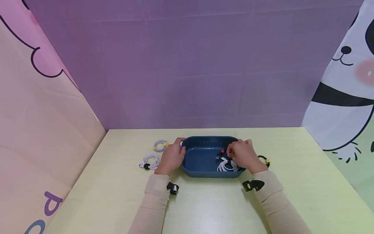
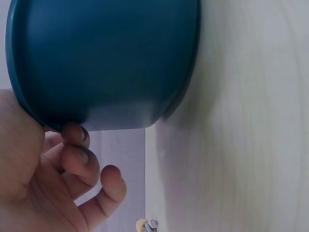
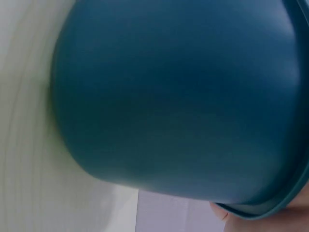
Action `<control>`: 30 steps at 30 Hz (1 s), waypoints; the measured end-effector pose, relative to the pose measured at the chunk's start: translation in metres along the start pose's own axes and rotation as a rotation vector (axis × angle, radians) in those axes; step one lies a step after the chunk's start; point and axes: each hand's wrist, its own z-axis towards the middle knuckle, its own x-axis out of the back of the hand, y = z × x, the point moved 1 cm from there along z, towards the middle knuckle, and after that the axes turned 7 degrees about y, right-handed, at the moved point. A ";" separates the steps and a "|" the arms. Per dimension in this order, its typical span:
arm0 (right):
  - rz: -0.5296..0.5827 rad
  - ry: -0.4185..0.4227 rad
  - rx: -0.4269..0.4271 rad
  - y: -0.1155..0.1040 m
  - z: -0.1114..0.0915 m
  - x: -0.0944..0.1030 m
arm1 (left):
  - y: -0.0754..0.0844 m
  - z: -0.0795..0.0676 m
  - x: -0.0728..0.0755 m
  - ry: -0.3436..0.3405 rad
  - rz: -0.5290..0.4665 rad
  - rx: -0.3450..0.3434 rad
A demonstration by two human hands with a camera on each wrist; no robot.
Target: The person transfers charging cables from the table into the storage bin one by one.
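A dark blue plastic bin [image 1: 201,174] stands on the table between both hands. My left hand [image 1: 172,157] grips its left rim; in the left wrist view its curled fingers [image 2: 79,162] show outside the wall. At the right rim, my right hand [image 1: 242,154] holds the edge, its thumb side reaching inside; most of that hand is out of the right wrist view. Inside the bin, a coiled white cable [image 1: 227,166] with a black tie lies at the front right. A black cable with a red part [image 1: 219,154] is beside it, partly hidden by the right hand.
Left of the bin lie a coiled white cable with a black tie [image 1: 151,160] and a smaller coil with yellow ties [image 1: 159,146]. A black cable with a yellow tie [image 1: 265,160] sits behind the right wrist. A purple backdrop [image 1: 198,71] borders the table's far edge.
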 end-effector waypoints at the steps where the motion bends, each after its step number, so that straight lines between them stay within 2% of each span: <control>1: -0.006 -0.001 0.002 0.000 0.000 0.000 | 0.000 0.000 0.000 0.002 0.002 -0.001; 8: -0.036 -0.013 -0.001 -0.002 0.000 -0.001 | 0.001 -0.002 0.002 0.010 0.002 -0.023; 30: -0.090 0.013 -0.003 -0.005 0.001 -0.006 | 0.000 0.002 0.000 0.000 0.002 -0.026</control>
